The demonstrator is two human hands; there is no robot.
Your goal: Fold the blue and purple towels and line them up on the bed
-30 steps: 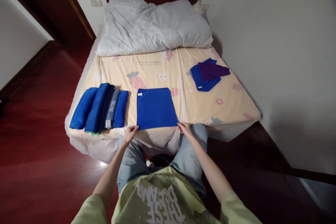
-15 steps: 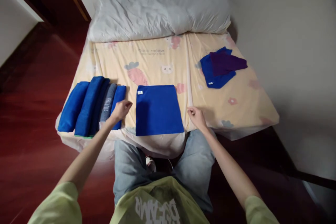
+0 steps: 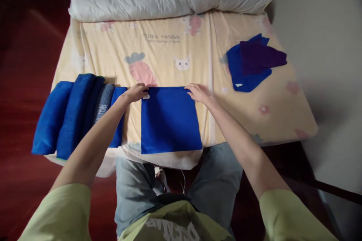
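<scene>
One bed point(image 3: 166, 54), one spread blue cloth point(image 3: 171, 122), two hands point(image 3: 137, 92) point(image 3: 197, 93) at its two far corners, grip unclear

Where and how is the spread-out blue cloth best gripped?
Probably pinch the spread-out blue cloth by its two far corners, each hand coming in from its own side. It lies flat on the bed sheet, so its thin edge looks easiest to lift. The left hand is at the corner with the white tag, the right hand at the other; whether either pinches is unclear.

"Cute rabbit" on the yellow bedsheet point(image 3: 98, 51), with shirt lettering point(image 3: 181, 231) too unclear to read
</scene>
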